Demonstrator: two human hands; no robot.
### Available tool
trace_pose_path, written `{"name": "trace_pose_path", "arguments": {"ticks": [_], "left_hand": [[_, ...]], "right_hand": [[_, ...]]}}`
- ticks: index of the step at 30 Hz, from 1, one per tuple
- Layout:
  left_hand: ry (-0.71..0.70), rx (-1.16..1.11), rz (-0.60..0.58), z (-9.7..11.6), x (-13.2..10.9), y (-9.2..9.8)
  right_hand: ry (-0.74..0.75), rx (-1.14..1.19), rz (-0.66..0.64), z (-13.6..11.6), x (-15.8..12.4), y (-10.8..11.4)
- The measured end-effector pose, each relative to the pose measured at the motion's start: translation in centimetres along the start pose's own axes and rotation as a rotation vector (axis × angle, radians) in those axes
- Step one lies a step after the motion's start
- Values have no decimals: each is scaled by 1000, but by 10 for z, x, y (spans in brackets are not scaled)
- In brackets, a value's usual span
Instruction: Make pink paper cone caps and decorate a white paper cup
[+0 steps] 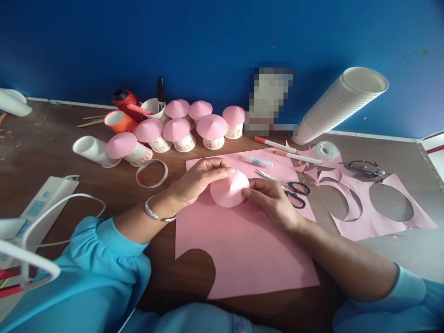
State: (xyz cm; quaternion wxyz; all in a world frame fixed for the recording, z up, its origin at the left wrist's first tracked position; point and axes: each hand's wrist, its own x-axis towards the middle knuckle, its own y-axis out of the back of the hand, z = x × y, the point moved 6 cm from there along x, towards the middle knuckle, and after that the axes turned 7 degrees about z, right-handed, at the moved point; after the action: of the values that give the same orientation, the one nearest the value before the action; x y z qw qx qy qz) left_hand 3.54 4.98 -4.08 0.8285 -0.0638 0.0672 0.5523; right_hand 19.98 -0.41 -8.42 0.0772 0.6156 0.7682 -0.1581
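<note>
Between my two hands is a small pink paper cone [227, 192], its tip facing up toward me. My left hand [201, 178] pinches its upper left edge between thumb and fingers. On the other side, my right hand [272, 199] grips the right rim with thumb and forefinger. Beneath them lies a large pink paper sheet [256, 259] with a round piece cut from its lower left. A glue stick [257, 161] rests on the sheet just beyond the cone. Scissors [294, 192] with black handles lie partly behind my right hand, blades pointing left.
Several paper cups with pink cone roofs [211, 127] stand at the back. A tall stack of white cups [342, 104] leans by the blue wall. Cut pink scraps [360, 226], markers [275, 144] and a tape roll [326, 150] lie right. A power strip [38, 208] sits left.
</note>
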Motion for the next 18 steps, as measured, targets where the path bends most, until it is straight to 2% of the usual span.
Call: {"name": "trace_pose_path", "arguments": {"ticks": [5,11,15,18], "left_hand": [[0,-57,12,-3,0,0],[-70,72,44,4,-1,2],[-110,228,-6,11,-3,-3],[-131,299,-61,12,-4,-8]], "right_hand": [[40,-3,-1,-3,1,0],[88,-73,1,-9,0,-1],[142,-18,52,-11,1,-1],[106,1,73,-8,1,-1]]}}
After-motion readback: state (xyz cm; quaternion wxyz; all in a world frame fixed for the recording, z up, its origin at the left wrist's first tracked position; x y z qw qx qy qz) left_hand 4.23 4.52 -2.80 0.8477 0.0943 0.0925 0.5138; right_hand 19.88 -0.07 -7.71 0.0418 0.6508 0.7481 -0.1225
